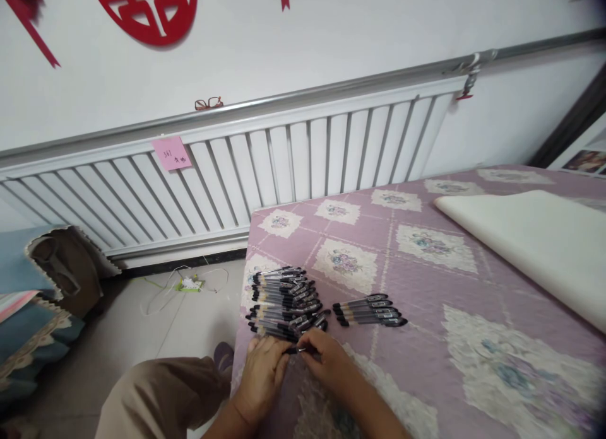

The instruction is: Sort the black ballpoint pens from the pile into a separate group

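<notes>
My left hand (262, 371) and my right hand (326, 360) meet at the near edge of a bed covered in a purple flowered cloth (426, 281). Together they pinch a black pen (298, 349) between their fingertips. Just beyond my hands lies a large pile of black pens (284, 297), all pointing the same way. A small separate row of several pens (372, 310) lies to the right of the pile.
A white folded pad (530, 243) lies at the right of the bed. A white radiator (237, 174) with a pink note (172, 153) runs along the wall. Red glasses (208, 103) rest on its pipe. My knee (161, 395) and a cloth-covered chair (42, 287) are at left.
</notes>
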Motion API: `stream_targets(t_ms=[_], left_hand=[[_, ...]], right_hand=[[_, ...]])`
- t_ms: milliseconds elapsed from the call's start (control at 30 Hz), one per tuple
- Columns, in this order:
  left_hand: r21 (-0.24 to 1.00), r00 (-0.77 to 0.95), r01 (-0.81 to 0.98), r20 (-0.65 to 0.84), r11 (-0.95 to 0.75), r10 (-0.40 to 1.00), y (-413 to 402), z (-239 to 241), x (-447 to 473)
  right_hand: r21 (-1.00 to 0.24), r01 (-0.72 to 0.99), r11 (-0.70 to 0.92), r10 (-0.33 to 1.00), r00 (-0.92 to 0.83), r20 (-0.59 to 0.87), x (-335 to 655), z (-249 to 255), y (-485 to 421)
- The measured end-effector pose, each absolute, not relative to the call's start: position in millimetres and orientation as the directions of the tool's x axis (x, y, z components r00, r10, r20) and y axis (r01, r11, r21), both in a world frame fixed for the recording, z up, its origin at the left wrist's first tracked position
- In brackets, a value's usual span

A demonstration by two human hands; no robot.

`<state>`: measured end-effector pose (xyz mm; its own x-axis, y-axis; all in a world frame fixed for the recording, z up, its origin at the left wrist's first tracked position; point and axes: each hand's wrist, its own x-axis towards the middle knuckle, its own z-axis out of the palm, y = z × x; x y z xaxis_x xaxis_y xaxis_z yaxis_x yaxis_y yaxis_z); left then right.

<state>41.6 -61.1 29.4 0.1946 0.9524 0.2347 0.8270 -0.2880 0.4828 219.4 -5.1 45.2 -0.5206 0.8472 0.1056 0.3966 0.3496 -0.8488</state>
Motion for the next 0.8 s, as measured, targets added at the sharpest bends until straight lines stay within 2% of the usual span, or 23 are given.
stream_targets(t_ms=[167, 800], left_hand=[[0.484, 0.195, 0.824, 0.246, -0.295, 0.949, -60.7, 27.2, 40.9], [0.542, 0.181, 0.784, 0.267, -0.302, 0.947, -61.1, 26.9, 40.6]], right_hand=[[-0.819, 0.414, 0.397, 0.832, -0.539, 0.131, 219.5, 47.2, -6.5], [-0.824, 0.427, 0.372, 0.838, -0.537, 0.1, 219.8, 50.3, -5.9]])
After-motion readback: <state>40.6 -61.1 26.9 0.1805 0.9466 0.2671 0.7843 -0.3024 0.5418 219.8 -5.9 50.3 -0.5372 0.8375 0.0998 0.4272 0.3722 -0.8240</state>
